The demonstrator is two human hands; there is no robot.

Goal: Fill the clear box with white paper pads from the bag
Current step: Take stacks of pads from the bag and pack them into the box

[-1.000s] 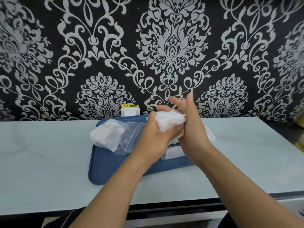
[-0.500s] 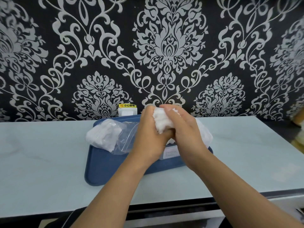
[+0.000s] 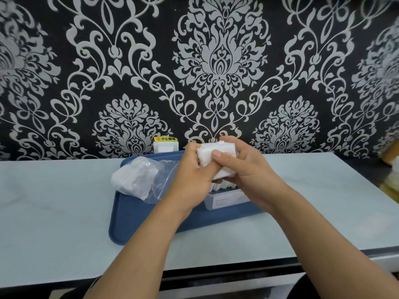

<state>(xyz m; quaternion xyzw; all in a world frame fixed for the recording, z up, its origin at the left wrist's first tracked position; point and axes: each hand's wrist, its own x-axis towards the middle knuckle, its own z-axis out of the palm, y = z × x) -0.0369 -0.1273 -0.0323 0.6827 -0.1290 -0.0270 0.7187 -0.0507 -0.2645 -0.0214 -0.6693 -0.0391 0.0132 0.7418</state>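
While a second ago our right hand (image 3: 248, 169) stood with fingers straight, both hands now close together round the small stack of white paper pads (image 3: 216, 157), our left hand (image 3: 190, 171) gripping its near side. We judge it squared for the clear plastic box (image 3: 226, 199) just beneath. Left of our hands lies the clear plastic bag (image 3: 138, 180) on the blue tray (image 3: 133, 221), on a pale counter (image 3: 54, 212) against damask wallpaper (image 3: 216, 61).

Worn on the head, looking forward and slightly down across a pale counter (image 3: 54, 212) toward black-and-silver patterned wallpaper (image 3: 220, 61). Close in, both forearms entering from the bottom edge (wide-angle, edges bowed). Centred on a blue tray (image 3: 138, 221). Only one view, so nothing shared.
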